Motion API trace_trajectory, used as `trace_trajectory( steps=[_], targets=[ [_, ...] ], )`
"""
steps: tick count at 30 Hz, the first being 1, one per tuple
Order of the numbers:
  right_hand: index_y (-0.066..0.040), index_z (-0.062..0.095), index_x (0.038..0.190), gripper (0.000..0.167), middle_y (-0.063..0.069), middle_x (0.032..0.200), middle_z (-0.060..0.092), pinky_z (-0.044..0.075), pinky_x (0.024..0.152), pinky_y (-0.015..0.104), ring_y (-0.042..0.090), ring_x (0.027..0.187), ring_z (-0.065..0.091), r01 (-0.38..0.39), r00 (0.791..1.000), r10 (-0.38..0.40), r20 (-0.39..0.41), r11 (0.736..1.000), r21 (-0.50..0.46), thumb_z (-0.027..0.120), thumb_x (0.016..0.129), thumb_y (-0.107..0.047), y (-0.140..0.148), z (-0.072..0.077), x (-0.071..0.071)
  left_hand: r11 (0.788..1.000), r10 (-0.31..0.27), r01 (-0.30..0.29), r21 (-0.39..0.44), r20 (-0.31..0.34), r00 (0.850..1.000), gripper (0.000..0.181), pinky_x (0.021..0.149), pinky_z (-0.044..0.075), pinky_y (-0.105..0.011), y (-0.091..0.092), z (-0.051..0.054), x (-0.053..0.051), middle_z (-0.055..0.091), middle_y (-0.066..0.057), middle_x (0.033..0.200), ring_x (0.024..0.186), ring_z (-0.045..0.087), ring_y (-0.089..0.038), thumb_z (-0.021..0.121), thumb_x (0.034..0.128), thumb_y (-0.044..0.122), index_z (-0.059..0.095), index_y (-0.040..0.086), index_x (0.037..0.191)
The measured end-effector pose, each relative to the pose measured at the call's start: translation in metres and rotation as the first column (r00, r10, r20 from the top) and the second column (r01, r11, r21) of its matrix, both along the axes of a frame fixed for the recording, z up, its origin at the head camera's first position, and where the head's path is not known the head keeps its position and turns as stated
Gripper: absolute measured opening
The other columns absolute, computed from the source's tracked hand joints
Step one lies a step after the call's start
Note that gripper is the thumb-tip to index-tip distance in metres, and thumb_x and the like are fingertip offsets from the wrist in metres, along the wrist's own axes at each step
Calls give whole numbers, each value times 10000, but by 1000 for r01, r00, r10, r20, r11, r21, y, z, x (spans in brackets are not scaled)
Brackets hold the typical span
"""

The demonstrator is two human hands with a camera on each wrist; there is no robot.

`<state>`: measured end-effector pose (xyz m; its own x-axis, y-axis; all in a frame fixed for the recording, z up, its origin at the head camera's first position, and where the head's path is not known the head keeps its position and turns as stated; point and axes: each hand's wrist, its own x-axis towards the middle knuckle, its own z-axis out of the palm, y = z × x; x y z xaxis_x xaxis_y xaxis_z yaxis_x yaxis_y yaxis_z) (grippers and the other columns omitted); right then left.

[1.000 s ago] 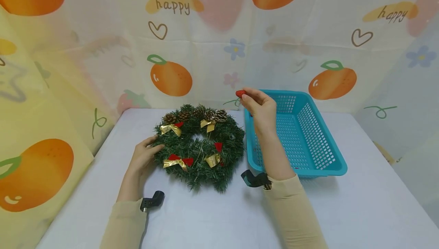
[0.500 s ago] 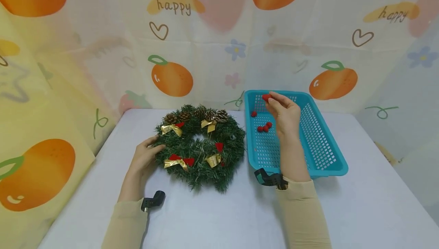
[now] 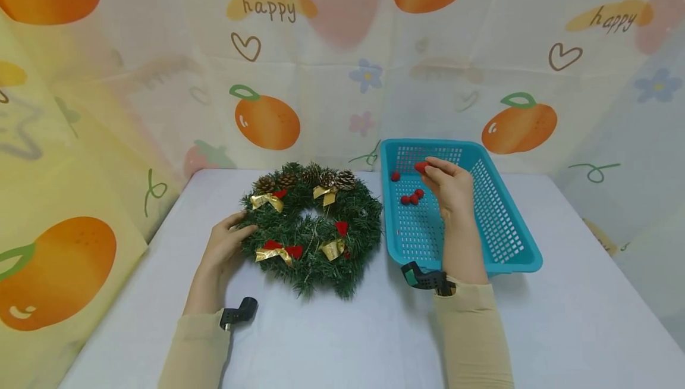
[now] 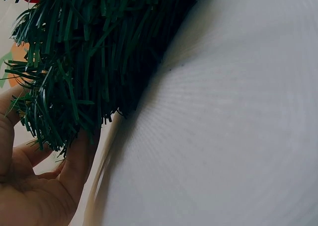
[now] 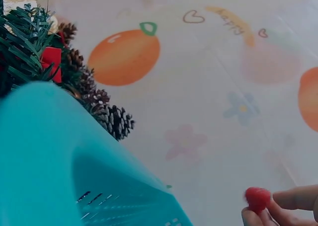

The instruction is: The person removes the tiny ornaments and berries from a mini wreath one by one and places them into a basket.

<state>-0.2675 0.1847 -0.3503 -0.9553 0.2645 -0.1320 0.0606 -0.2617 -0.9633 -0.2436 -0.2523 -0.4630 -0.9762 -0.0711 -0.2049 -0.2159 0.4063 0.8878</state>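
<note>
A green wreath with gold bows, red ribbon pieces and pine cones lies on the white table. My left hand grips its left edge; in the left wrist view, the fingers lie against the green needles, partly hidden by them. Over the blue basket, my right hand pinches a small red berry between thumb and fingertips. The right wrist view shows the berry clearly at the fingertips. Several more red berries lie inside the basket on its left side.
The basket stands just right of the wreath, its raised rim close to the right wrist camera. Behind the table hangs a patterned cloth with printed oranges. Another cloth hangs along the left side.
My right hand has moved right from beside the wreath to over the basket, then lowered slightly, still pinching the berry. Berries in the basket have come into view. My left hand stays put.
</note>
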Motion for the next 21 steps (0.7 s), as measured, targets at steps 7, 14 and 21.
trace_trajectory(
  steps=[7, 14, 21],
  targets=[
    [39, 557, 1365, 392, -13, 1022, 635, 548, 871, 156, 78, 939, 671, 18, 1000, -18, -13, 1000, -21, 555, 978, -21, 0, 0, -2, 1000, -4, 4, 9, 8, 1000, 728, 724, 440, -181, -1, 0, 0, 234, -210, 1634, 1468, 337, -385, 618, 964, 301, 271, 94, 1571],
    [42, 558, 1359, 389, 14, 1061, 641, 548, 887, 168, 90, 951, 681, -8, 999, 6, -37, 999, -51, 564, 976, -31, 0, 2, -1, 1000, -7, 7, -9, 0, 1000, 733, 758, 440, -179, -2, -1, -1, 232, -213, 1634, 1461, 342, -403, 620, 962, 321, 276, 102, 1570],
    [73, 541, 1359, 403, 8, 1016, 666, 560, 859, 176, 69, 878, 694, -8, 998, 3, -62, 998, -70, 574, 971, -32, 0, 1, 0, 1000, -3, 3, 17, 0, 1000, 730, 678, 437, -174, -1, -1, -1, 239, -226, 1628, 1429, 376, -360, 619, 966, 304, 270, 92, 1571]
  ],
)
